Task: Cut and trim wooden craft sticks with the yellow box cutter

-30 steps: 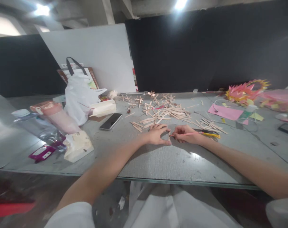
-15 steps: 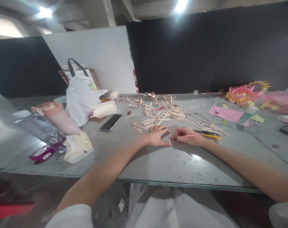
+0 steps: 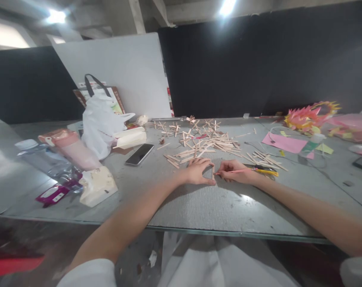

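My left hand (image 3: 198, 171) rests on the grey table (image 3: 198, 203), thumb and forefinger pinching a short wooden stick (image 3: 212, 172) that lies flat between the hands. My right hand (image 3: 235, 171) is closed round a thin pink pencil (image 3: 228, 172), whose tip touches that stick. Just beyond the hands lies a heap of several loose wooden sticks (image 3: 204, 141). A yellow-handled tool (image 3: 266, 170) lies right behind my right wrist.
A black phone (image 3: 139, 153) lies left of the sticks. Further left are a white plastic bag (image 3: 98, 123), a pink bottle (image 3: 71, 149), a clear bottle (image 3: 42, 157) and a tissue pack (image 3: 97, 184). Pink paper (image 3: 284, 142) and a pink-yellow paper craft (image 3: 308, 115) sit at the right.
Nothing has visibly changed apart from a slight shift of the camera; both hands stay on the stick and pencil.
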The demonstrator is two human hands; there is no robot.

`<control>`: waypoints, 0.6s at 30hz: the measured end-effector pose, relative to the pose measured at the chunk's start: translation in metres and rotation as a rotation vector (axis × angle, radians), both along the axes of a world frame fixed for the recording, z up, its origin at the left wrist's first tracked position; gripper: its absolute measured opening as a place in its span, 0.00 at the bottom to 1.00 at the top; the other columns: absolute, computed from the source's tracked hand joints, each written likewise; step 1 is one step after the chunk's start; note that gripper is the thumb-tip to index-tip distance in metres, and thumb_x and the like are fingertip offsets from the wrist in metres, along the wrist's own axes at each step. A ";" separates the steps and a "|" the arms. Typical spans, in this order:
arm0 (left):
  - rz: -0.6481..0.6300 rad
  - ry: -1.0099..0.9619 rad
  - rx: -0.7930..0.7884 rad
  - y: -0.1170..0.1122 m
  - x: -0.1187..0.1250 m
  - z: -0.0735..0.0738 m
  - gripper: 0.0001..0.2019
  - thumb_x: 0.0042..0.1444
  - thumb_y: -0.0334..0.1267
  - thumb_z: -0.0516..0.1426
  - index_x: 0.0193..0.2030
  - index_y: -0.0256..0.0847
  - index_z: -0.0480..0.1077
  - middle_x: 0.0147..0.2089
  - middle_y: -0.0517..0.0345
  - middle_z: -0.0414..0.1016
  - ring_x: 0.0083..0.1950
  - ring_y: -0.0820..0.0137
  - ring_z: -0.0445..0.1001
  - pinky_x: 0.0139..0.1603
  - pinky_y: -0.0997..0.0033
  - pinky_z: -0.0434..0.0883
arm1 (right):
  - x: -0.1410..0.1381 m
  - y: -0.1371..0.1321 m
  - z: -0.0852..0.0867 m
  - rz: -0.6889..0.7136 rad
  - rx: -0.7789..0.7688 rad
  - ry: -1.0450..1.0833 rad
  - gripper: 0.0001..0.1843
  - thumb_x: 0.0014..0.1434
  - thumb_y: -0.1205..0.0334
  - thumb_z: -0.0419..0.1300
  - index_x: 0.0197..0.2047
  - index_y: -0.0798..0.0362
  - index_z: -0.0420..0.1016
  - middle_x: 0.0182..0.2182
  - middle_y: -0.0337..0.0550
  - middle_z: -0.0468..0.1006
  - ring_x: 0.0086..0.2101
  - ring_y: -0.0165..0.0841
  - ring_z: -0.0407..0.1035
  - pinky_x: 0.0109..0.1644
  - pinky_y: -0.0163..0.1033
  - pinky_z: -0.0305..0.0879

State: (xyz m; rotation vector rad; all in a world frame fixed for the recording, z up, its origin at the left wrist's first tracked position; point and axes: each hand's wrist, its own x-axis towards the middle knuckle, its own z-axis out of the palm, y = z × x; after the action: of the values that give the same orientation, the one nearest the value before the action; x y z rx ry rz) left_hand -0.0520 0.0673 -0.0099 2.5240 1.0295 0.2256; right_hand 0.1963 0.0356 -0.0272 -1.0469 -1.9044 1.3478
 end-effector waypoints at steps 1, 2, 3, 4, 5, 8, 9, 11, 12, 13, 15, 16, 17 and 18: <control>0.005 -0.008 0.002 0.000 0.001 0.000 0.40 0.50 0.66 0.69 0.65 0.48 0.70 0.76 0.44 0.63 0.79 0.42 0.56 0.79 0.36 0.49 | 0.001 0.000 -0.001 -0.001 0.009 0.000 0.13 0.58 0.52 0.68 0.36 0.53 0.74 0.21 0.33 0.73 0.21 0.27 0.65 0.25 0.33 0.61; 0.008 -0.013 0.001 -0.001 0.001 0.000 0.39 0.50 0.65 0.70 0.63 0.47 0.71 0.75 0.44 0.64 0.79 0.43 0.57 0.78 0.37 0.51 | 0.001 0.000 -0.002 -0.003 0.020 0.003 0.13 0.59 0.52 0.68 0.36 0.52 0.73 0.21 0.33 0.73 0.21 0.27 0.65 0.25 0.33 0.60; 0.012 -0.020 -0.002 -0.001 0.002 0.000 0.38 0.50 0.64 0.70 0.62 0.47 0.71 0.74 0.44 0.65 0.78 0.44 0.59 0.78 0.38 0.52 | 0.001 -0.001 -0.002 -0.009 0.034 0.012 0.14 0.59 0.51 0.68 0.37 0.52 0.73 0.22 0.33 0.73 0.21 0.27 0.66 0.25 0.33 0.60; 0.018 -0.028 -0.006 -0.002 0.002 0.000 0.38 0.49 0.63 0.71 0.63 0.46 0.71 0.74 0.43 0.66 0.77 0.44 0.59 0.78 0.39 0.54 | 0.002 -0.002 -0.003 -0.018 0.047 0.029 0.15 0.60 0.49 0.68 0.37 0.52 0.72 0.23 0.34 0.74 0.21 0.27 0.66 0.24 0.33 0.60; 0.023 -0.035 -0.012 -0.002 0.003 0.000 0.40 0.49 0.62 0.71 0.64 0.46 0.70 0.74 0.42 0.65 0.77 0.44 0.60 0.78 0.40 0.54 | 0.002 -0.002 -0.003 -0.032 0.059 0.049 0.17 0.61 0.47 0.67 0.38 0.51 0.71 0.24 0.34 0.75 0.21 0.27 0.66 0.24 0.33 0.60; 0.033 -0.039 -0.034 -0.002 0.002 0.000 0.47 0.49 0.63 0.71 0.71 0.46 0.65 0.77 0.40 0.61 0.79 0.42 0.57 0.78 0.38 0.52 | 0.001 -0.004 -0.001 -0.109 0.073 0.099 0.19 0.63 0.43 0.65 0.40 0.50 0.68 0.25 0.34 0.75 0.21 0.27 0.66 0.22 0.33 0.58; 0.028 -0.031 -0.042 -0.002 0.002 0.000 0.48 0.49 0.64 0.70 0.72 0.46 0.65 0.78 0.40 0.59 0.80 0.41 0.55 0.79 0.37 0.51 | 0.001 -0.004 -0.001 -0.139 0.074 0.103 0.19 0.64 0.43 0.64 0.41 0.50 0.68 0.25 0.33 0.74 0.21 0.27 0.66 0.21 0.33 0.58; 0.014 -0.016 -0.054 -0.002 0.001 0.001 0.46 0.50 0.65 0.70 0.72 0.47 0.66 0.79 0.41 0.57 0.80 0.40 0.53 0.79 0.35 0.49 | 0.001 -0.004 0.000 -0.192 0.080 0.097 0.18 0.64 0.44 0.63 0.44 0.50 0.68 0.25 0.33 0.74 0.21 0.28 0.67 0.21 0.33 0.58; 0.013 -0.017 -0.055 -0.002 0.001 0.001 0.44 0.50 0.64 0.70 0.70 0.48 0.68 0.78 0.41 0.58 0.80 0.40 0.54 0.79 0.35 0.49 | 0.001 -0.003 0.000 -0.210 0.085 0.088 0.18 0.64 0.44 0.62 0.45 0.50 0.68 0.26 0.33 0.74 0.21 0.28 0.67 0.21 0.33 0.58; 0.015 -0.026 -0.054 -0.002 0.001 0.002 0.43 0.49 0.63 0.70 0.69 0.48 0.69 0.78 0.42 0.59 0.80 0.40 0.55 0.79 0.35 0.50 | 0.001 -0.003 0.000 -0.219 0.091 0.077 0.18 0.65 0.45 0.62 0.46 0.50 0.68 0.26 0.33 0.74 0.20 0.28 0.67 0.21 0.33 0.58; 0.018 -0.061 -0.049 -0.002 0.001 0.003 0.40 0.48 0.61 0.72 0.65 0.47 0.71 0.76 0.43 0.61 0.78 0.41 0.57 0.79 0.36 0.51 | 0.002 -0.001 -0.001 -0.223 0.107 0.055 0.17 0.65 0.46 0.61 0.47 0.50 0.68 0.26 0.33 0.74 0.20 0.28 0.66 0.21 0.33 0.58; 0.016 -0.080 -0.048 -0.002 0.001 0.003 0.39 0.47 0.60 0.73 0.64 0.47 0.72 0.75 0.43 0.63 0.78 0.42 0.59 0.78 0.36 0.51 | 0.002 -0.001 -0.002 -0.219 0.116 0.046 0.17 0.65 0.46 0.61 0.47 0.50 0.68 0.25 0.33 0.74 0.20 0.28 0.67 0.21 0.34 0.58; 0.016 -0.098 -0.049 -0.002 0.002 0.003 0.38 0.46 0.59 0.73 0.62 0.46 0.73 0.74 0.43 0.65 0.77 0.42 0.60 0.78 0.37 0.52 | 0.003 -0.001 -0.003 -0.215 0.126 0.041 0.17 0.65 0.46 0.60 0.47 0.50 0.68 0.25 0.32 0.74 0.20 0.29 0.67 0.21 0.34 0.58; 0.016 -0.118 -0.050 -0.002 0.002 0.003 0.38 0.45 0.58 0.74 0.61 0.46 0.73 0.72 0.43 0.67 0.75 0.42 0.62 0.77 0.37 0.54 | 0.003 -0.001 -0.003 -0.212 0.135 0.038 0.16 0.66 0.47 0.60 0.47 0.50 0.68 0.25 0.32 0.74 0.20 0.29 0.67 0.22 0.34 0.59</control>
State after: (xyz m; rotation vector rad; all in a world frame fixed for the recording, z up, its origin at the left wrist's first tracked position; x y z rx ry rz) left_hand -0.0500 0.0655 -0.0066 2.4267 0.9973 0.3452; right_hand 0.1994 0.0350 -0.0305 -1.1122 -1.7746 1.0969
